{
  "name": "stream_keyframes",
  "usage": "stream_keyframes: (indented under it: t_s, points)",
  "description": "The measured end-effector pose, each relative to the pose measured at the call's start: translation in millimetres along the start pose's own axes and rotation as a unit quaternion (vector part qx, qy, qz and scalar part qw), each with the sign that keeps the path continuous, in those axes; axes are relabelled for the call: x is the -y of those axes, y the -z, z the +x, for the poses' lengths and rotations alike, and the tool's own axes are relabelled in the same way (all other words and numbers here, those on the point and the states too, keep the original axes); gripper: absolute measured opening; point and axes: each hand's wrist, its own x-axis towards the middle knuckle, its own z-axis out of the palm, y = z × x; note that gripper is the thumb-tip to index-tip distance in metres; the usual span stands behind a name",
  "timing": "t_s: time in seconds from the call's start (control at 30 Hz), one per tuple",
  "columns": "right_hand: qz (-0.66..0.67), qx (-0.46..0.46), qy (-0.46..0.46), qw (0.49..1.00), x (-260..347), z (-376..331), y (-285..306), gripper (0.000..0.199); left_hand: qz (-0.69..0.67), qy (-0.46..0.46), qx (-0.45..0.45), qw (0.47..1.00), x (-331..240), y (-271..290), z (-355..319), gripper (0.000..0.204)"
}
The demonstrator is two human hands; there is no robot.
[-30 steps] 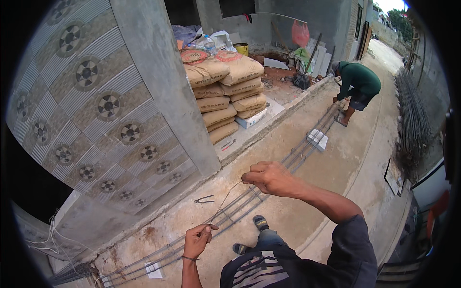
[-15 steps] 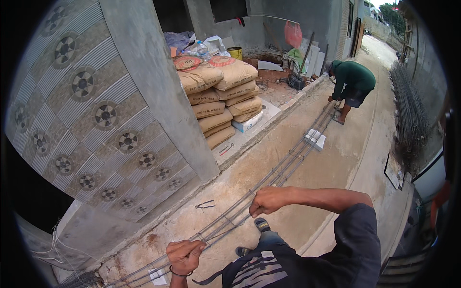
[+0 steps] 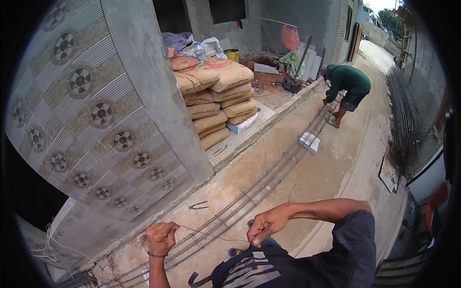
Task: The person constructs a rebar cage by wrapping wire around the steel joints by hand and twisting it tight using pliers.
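Observation:
A thin tie wire [image 3: 211, 234] stretches between my two hands. My left hand [image 3: 161, 237] is closed around one end at the lower left. My right hand [image 3: 265, 225] pinches the other end a little to the right, with a short wire tail sticking up. Below both hands a long rebar cage [image 3: 269, 180] lies on the concrete ground and runs away to the upper right. Pliers [image 3: 198, 207] lie on the ground just beyond my left hand, near the wall's base.
A patterned tiled wall with a grey pillar [image 3: 149, 91] stands at left. Stacked cement sacks [image 3: 216, 101] sit behind it. Another person [image 3: 346, 89] bends over the cage's far end. White blocks [image 3: 309, 141] support the cage. Steel mesh [image 3: 406, 115] leans at right.
My right hand has dropped lower and closer to my body, and my left hand has come down too. The wire between them is now drawn out nearly straight.

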Motion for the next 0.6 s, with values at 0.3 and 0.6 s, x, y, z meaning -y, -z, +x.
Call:
stream_keyframes:
  t_s: [0.3, 0.6]
  points:
    - [-0.384, -0.254, 0.002, 0.888, 30.3, 20.0, -7.9, 0.051, -0.221, 0.257, 0.085, 0.937, -66.8, -60.6, 8.6, 0.022]
    - [-0.391, -0.355, -0.04, 0.848, 26.2, -6.0, 21.6, 0.014, -0.482, 0.304, 0.116, 0.814, -49.4, -71.6, -28.6, 0.034]
